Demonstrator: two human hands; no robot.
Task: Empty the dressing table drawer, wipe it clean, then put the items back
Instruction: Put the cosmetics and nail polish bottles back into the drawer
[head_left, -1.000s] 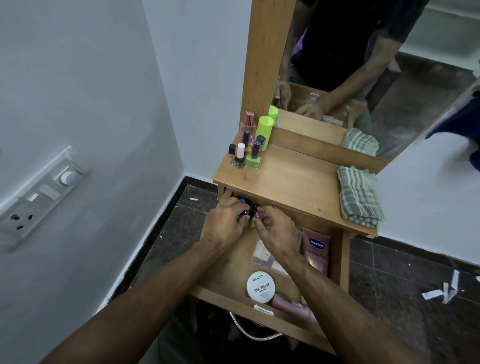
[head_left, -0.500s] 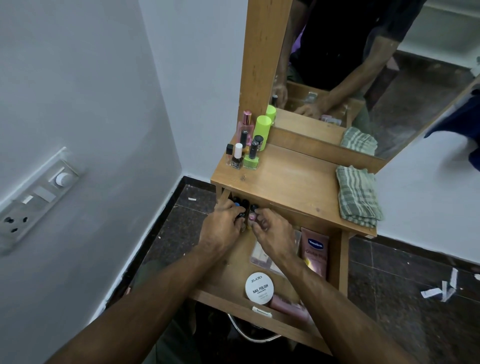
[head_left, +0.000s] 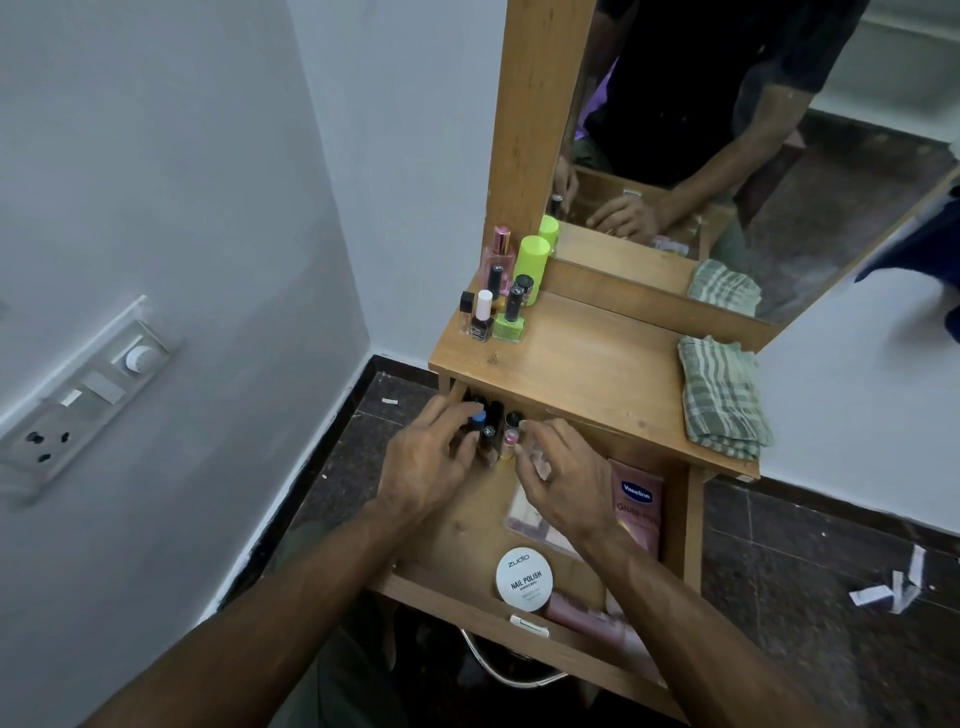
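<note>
The left hand (head_left: 428, 467) curls its fingers around a cluster of small dark-capped nail polish bottles (head_left: 488, 428) at the back left of the open wooden drawer (head_left: 441, 592). The right hand (head_left: 563, 488), fingers loosely bent, touches the cluster's right side; whether it grips any cannot be told. Nearer lie a round white nail polish remover tub (head_left: 524, 578) and a pink Vaseline tube (head_left: 638, 506).

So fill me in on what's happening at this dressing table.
A person is partway through emptying the open drawer. Both hands reach its back corner: the left hand grips small bottles, the right hand hovers beside them. Several bottles already stand on the tabletop near a folded cloth. A nail polish remover tin and Vaseline tube remain inside.
</note>
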